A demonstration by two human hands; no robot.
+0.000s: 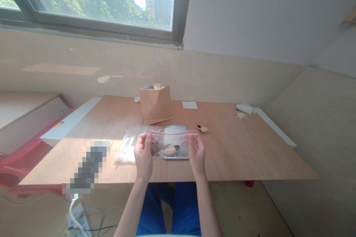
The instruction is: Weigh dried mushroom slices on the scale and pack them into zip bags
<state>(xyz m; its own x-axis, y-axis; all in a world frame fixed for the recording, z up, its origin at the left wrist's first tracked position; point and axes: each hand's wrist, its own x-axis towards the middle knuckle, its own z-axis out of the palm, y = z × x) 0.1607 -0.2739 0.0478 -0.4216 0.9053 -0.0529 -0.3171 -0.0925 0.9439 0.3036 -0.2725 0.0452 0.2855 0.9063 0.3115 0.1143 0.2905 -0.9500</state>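
Zip bag (172, 146) between left grip (143, 155) and right grip (197, 154) (red seal (172, 132) uppermost)

Plywood table (250, 155), rear edge: paper bag (155, 104) at middle, paper slip (190, 105) just right of it, tissues (244, 109) at right rear corner. Toward front edge: zip bag (172, 148) held over tray (175, 127), plastic bag (128, 148) to left, small object (202, 129) to right.
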